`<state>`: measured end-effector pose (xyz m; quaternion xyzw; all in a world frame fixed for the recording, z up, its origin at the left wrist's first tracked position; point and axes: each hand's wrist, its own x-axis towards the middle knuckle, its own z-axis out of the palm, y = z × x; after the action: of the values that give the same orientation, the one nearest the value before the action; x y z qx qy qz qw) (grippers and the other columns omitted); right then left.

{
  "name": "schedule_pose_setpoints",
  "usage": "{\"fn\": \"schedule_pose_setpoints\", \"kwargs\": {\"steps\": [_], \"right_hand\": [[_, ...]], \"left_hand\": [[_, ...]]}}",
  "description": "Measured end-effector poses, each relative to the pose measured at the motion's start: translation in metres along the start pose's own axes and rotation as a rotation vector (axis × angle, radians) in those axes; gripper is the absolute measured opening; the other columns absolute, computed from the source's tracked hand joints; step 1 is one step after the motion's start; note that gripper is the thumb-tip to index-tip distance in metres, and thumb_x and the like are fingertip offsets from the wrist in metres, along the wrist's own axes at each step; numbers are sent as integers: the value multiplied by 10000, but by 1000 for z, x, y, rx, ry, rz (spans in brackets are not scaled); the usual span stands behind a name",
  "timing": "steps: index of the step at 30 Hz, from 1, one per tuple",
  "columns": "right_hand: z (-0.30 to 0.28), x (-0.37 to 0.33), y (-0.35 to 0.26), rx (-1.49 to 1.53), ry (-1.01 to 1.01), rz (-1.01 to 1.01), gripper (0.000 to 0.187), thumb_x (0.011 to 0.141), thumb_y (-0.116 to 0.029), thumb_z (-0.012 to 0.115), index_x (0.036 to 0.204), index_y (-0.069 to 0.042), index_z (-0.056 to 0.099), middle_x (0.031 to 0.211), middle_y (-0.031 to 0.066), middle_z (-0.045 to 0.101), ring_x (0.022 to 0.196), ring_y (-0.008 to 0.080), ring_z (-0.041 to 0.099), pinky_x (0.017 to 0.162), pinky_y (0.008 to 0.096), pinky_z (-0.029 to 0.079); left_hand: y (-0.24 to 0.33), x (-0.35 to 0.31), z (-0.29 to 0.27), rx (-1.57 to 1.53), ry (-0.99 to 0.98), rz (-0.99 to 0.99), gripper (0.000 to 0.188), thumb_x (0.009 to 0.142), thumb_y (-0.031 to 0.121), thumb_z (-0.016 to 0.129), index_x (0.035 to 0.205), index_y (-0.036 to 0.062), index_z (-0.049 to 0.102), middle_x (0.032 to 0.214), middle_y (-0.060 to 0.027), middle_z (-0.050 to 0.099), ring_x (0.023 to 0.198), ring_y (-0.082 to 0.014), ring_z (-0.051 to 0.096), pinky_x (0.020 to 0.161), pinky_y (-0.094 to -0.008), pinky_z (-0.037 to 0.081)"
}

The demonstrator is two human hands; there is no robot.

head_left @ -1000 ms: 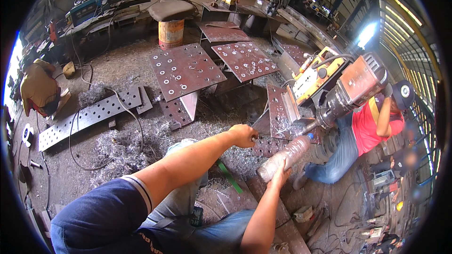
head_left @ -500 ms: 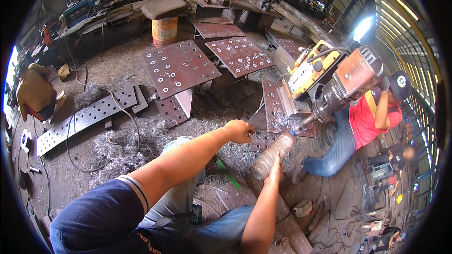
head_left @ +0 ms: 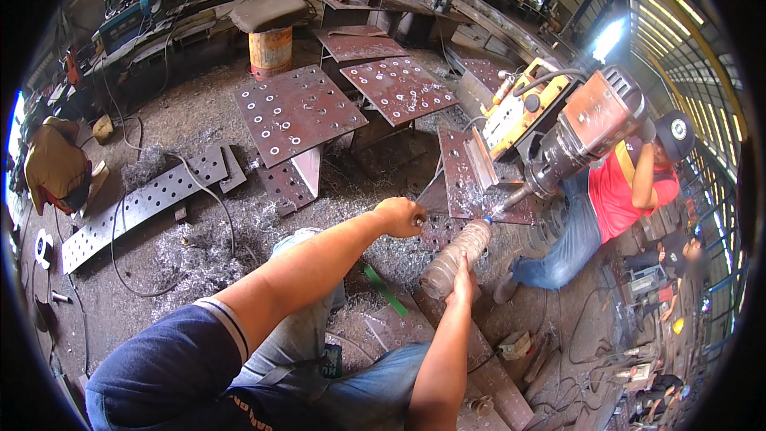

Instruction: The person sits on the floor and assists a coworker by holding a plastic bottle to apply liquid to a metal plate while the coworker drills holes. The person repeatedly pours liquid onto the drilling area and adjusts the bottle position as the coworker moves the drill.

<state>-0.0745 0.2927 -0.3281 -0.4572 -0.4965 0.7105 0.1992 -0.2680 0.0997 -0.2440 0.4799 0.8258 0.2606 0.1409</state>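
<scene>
A cloudy plastic bottle [head_left: 453, 262] with a blue cap lies tilted in my right hand [head_left: 461, 282], whose fingers wrap round its side. The cap end points at the cutter below the drill motor, close to the drilled plate [head_left: 456, 166]. A yellow and grey magnetic drill [head_left: 589, 129] stands tilted on that plate. My left hand [head_left: 402, 216] is closed in a fist above scattered metal shavings, left of the bottle. Whatever its fingers may hold is hidden.
A co-worker in a red shirt [head_left: 610, 211] sits at the right, beside the drill. Drilled rust-red plates [head_left: 300, 117] stand ahead. A long perforated steel bar [head_left: 144, 207], loose cables and heaps of shavings [head_left: 199, 259] cover the floor at left. A green strip [head_left: 386, 290] lies near my knees.
The whole view has shifted slightly. My right hand still holds the bottle toward the cutter, and my left hand stays closed in nearly the same place.
</scene>
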Motion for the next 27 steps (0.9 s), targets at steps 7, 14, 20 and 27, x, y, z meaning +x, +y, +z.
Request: {"fn": "schedule_pose_setpoints", "kwargs": {"steps": [7, 14, 20, 27], "right_hand": [[1, 2, 0, -86, 53, -16, 787, 923, -505, 706, 1425, 53, 468, 1337, 212, 590, 1159, 316, 624, 953, 450, 529], [7, -17, -6, -145, 35, -93, 1004, 873, -579, 722, 1500, 94, 319, 1443, 258, 496, 1251, 359, 569, 1030, 472, 482], [1, -7, -2, -354, 212, -296, 908, 886, -598, 688, 1427, 93, 454, 1417, 255, 527, 1226, 361, 587, 1024, 460, 489], [2, -11, -5, -560, 319, -530, 893, 904, -571, 682, 1408, 131, 457, 1370, 333, 551, 1245, 427, 577, 1057, 465, 444]], "left_hand": [[-1, 2, 0, -13, -11, -5, 428, 812, 398, 683, 1169, 166, 719, 1003, -99, 758, 996, -332, 707, 897, -438, 558], [-5, -2, 0, -2, -5, 5, 423, 819, 386, 684, 1189, 183, 705, 1006, -124, 758, 959, -340, 720, 871, -454, 564], [4, -1, -3, -13, 11, -1, 424, 794, 364, 680, 1169, 171, 723, 1039, -118, 754, 992, -332, 710, 885, -443, 562], [5, 0, -2, -9, -5, -42, 432, 785, 373, 684, 1167, 178, 732, 1054, -126, 751, 1012, -336, 704, 896, -446, 559]]}}
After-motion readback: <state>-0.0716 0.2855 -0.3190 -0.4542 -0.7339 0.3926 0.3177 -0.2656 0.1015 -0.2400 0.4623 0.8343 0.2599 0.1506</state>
